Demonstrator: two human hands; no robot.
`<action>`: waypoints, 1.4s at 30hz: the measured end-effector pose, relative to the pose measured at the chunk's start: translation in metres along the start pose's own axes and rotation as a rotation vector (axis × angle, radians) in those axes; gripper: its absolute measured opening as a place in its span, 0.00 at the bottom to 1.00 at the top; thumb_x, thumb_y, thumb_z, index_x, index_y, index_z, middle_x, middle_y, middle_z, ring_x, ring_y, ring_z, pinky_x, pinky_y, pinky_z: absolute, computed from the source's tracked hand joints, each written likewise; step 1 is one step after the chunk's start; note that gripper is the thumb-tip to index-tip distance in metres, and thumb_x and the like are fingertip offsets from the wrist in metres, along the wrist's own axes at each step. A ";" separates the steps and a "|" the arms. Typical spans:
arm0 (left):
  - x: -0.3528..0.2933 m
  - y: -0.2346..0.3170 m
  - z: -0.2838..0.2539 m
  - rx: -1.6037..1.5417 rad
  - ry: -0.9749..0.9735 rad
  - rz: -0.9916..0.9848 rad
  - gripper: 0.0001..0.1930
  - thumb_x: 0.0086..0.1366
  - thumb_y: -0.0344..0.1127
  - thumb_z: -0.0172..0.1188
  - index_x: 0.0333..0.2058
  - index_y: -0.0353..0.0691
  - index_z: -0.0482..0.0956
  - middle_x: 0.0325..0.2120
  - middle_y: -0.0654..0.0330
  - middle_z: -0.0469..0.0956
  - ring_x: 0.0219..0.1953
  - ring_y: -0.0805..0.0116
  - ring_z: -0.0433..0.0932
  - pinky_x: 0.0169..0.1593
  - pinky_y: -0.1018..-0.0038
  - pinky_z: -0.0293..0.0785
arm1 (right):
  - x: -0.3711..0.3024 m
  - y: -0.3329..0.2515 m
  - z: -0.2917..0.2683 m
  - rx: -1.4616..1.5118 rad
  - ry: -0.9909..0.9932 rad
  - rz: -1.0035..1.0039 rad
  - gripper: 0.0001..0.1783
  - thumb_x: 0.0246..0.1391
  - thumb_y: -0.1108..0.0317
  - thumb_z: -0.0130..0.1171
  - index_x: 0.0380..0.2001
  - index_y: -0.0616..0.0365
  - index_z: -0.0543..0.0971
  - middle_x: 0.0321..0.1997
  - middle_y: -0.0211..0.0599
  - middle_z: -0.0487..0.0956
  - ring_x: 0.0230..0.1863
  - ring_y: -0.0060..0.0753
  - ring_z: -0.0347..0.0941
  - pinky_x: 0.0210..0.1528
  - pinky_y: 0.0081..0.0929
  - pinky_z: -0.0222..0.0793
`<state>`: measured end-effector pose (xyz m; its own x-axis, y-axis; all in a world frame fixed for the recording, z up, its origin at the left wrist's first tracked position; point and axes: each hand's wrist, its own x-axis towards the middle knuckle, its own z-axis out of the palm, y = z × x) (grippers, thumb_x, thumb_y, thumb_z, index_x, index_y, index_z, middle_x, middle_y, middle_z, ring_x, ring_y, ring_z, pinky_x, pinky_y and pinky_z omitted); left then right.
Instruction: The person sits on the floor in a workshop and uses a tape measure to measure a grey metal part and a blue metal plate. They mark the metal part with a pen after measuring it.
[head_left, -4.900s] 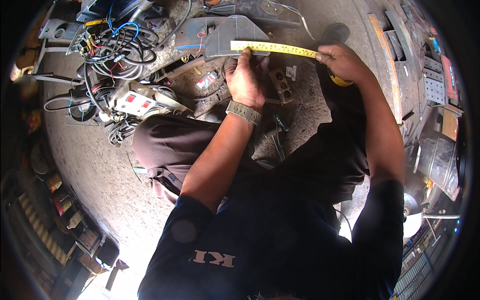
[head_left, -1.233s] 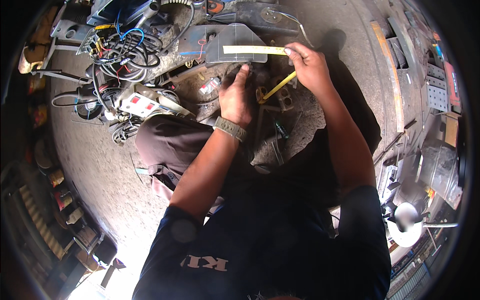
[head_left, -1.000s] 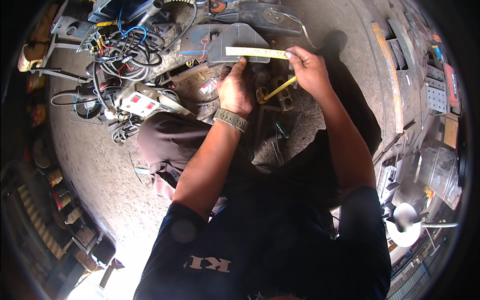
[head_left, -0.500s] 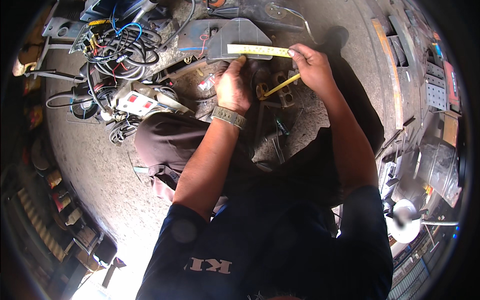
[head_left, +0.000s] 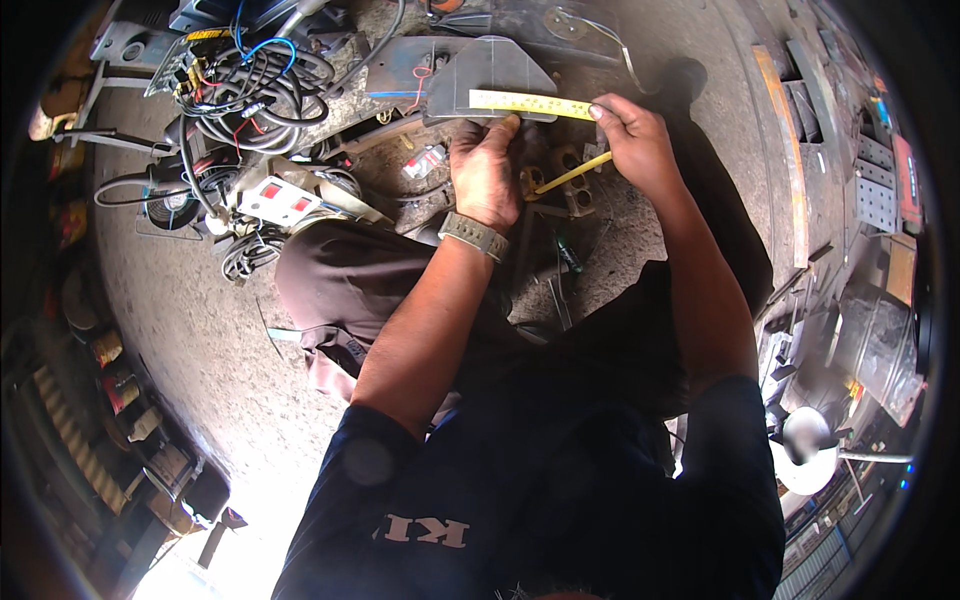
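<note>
A dark grey metal plate with slanted upper corners and thin scribed lines is up ahead of me. My left hand is closed on its near edge, thumb on top, the other fingers hidden beneath. Across the lower part of the plate lies the yellow blade of a tape measure, its free end on the plate. My right hand pinches this blade just beyond the plate's right edge. Below that hand, the blade runs back down-left toward a dark spot beside my left hand, where the tape's case is hard to make out.
At upper left are coiled black cables and a white socket box with red parts. Hollow metal pieces lie under the tape. A long flat bar and a perforated plate are at right.
The whole view has shifted slightly. My left thumb has moved a little to the right along the plate's near edge. My right hand still pinches the tape blade.
</note>
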<state>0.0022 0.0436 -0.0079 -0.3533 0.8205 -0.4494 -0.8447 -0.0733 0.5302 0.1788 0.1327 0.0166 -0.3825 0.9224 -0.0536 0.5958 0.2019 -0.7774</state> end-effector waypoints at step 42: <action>0.003 -0.001 -0.006 -0.053 0.004 0.021 0.09 0.69 0.24 0.60 0.47 0.35 0.77 0.39 0.56 0.82 0.37 0.62 0.84 0.41 0.66 0.84 | -0.001 0.003 -0.006 -0.015 0.019 0.002 0.10 0.69 0.65 0.58 0.44 0.60 0.82 0.22 0.29 0.74 0.26 0.17 0.67 0.32 0.24 0.67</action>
<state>0.0000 0.0430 -0.0139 -0.3725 0.8165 -0.4412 -0.8570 -0.1202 0.5011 0.1858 0.1346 0.0180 -0.3684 0.9286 -0.0432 0.6069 0.2051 -0.7679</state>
